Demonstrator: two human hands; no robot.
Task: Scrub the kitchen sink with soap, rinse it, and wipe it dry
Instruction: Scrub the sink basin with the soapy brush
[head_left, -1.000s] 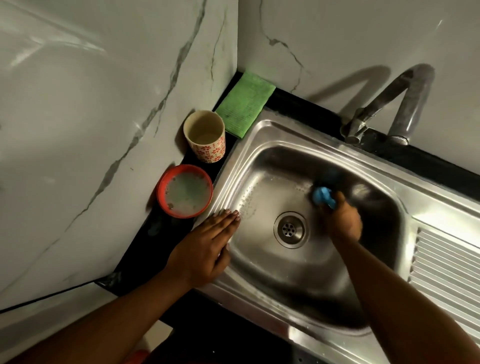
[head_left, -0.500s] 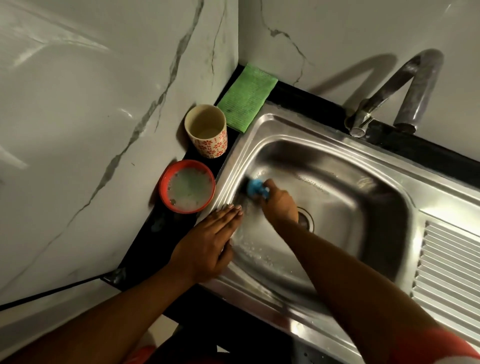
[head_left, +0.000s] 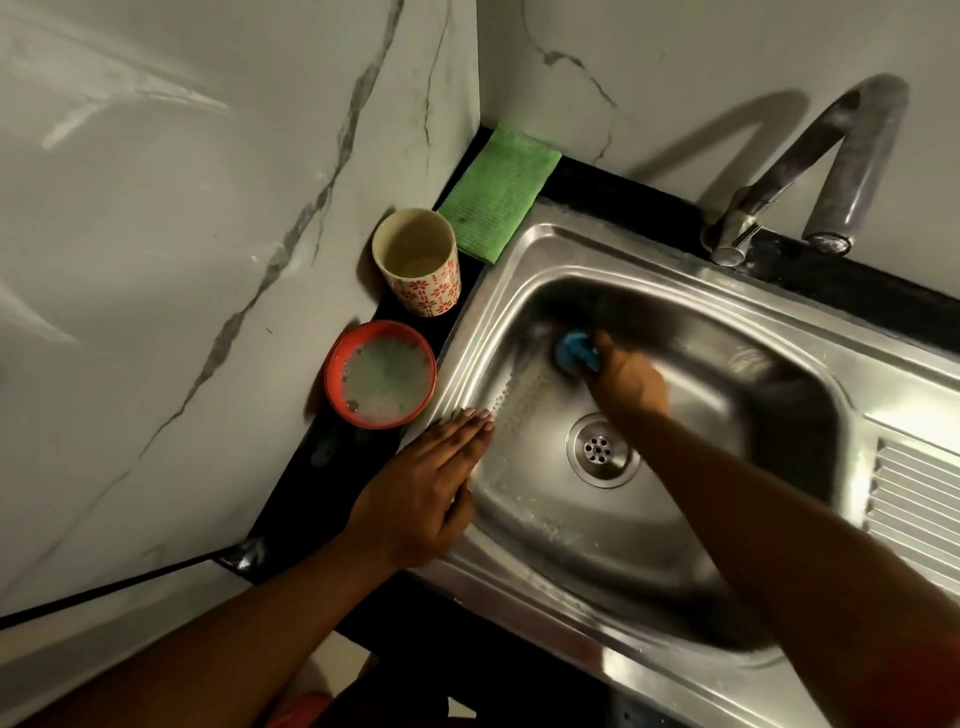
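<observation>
Steel sink (head_left: 857, 364), wet, sudsy, blue scrubber (head_left: 574, 354), apparently pressed on its back wall

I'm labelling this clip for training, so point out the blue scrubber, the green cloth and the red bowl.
blue scrubber (head_left: 571, 351), head view, its exposed blue top.
green cloth (head_left: 498, 195), head view, middle of its surface.
red bowl (head_left: 335, 364), head view, its left rim.

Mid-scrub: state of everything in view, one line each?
Stainless steel sink: sudsy droplets inside, drain unplugged.
Small blue scrubber: pressed against the basin's far-left wall.
Right hand: grips the scrubber.
Left hand: flat on the sink rim.
Round red bowl: holds sudsy water.
Red-patterned cup: upright, uncovered.
Green cloth: lying flat.
Curved metal tap: no water running.
</observation>
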